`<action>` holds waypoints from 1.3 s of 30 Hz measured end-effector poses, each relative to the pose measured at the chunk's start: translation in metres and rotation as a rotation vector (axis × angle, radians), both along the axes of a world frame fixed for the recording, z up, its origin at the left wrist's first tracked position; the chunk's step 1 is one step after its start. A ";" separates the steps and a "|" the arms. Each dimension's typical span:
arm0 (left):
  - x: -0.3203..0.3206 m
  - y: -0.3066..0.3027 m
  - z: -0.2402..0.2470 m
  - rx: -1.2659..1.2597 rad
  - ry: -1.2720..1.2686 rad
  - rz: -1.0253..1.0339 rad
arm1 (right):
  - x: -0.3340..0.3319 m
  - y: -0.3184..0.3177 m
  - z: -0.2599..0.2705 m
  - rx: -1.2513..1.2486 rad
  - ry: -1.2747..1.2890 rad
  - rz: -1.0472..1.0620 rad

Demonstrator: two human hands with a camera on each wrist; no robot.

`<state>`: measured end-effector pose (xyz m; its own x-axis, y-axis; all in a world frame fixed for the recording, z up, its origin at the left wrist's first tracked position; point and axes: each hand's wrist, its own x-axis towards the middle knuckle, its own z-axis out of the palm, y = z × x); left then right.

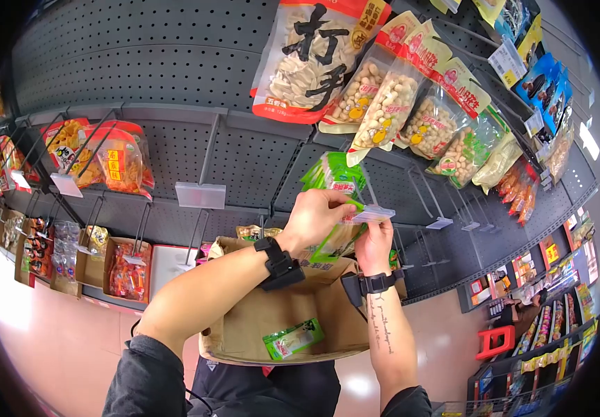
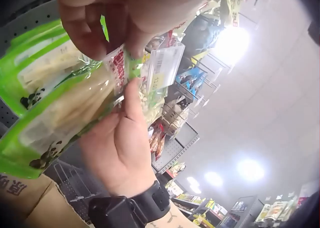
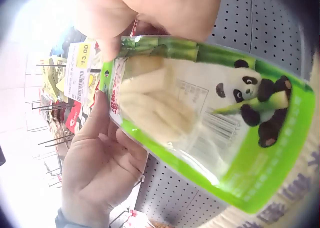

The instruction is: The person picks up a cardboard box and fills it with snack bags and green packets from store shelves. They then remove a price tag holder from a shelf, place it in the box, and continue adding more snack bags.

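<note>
A green snack packet (image 3: 200, 107) with a panda picture and pale pieces in its clear window is held up at the end of a shelf hook. Near its top end, my left hand (image 1: 317, 219) pinches it. My right hand (image 1: 374, 247) grips the same end, its thumb (image 2: 131, 100) by the edge. Right at the fingertips is the clear price tag holder (image 1: 375, 214). Behind the hands hang more green packets (image 1: 335, 170). Below them, an open cardboard box (image 1: 244, 323) has one green packet (image 1: 293, 338) lying inside.
Large bags of nuts and seeds (image 1: 390, 97) hang above and to the right. Empty hooks with tag holders (image 1: 201, 195) stick out at the left. Snack boxes (image 1: 130, 271) line the low shelf, and a red stool (image 1: 496, 342) stands far right.
</note>
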<state>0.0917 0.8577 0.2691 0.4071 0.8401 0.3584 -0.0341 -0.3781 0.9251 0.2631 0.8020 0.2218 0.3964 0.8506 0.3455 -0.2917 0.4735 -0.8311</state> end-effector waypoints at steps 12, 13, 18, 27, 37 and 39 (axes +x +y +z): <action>0.006 0.003 0.008 0.113 0.012 -0.029 | 0.028 0.018 0.005 -0.025 -0.125 0.029; 0.005 0.004 0.013 0.106 0.028 -0.020 | 0.024 0.018 0.012 -0.019 -0.137 0.023; -0.001 -0.001 0.015 0.172 0.091 -0.008 | 0.016 0.015 0.020 -0.022 -0.112 -0.022; 0.006 -0.003 0.004 0.007 0.085 0.016 | 0.021 0.009 0.014 -0.053 -0.116 0.031; 0.007 0.036 0.007 0.449 0.445 0.377 | 0.025 0.034 0.016 -0.229 -0.629 -0.523; -0.009 0.012 0.016 0.574 0.581 0.437 | 0.013 0.005 0.026 -0.313 -0.521 -0.457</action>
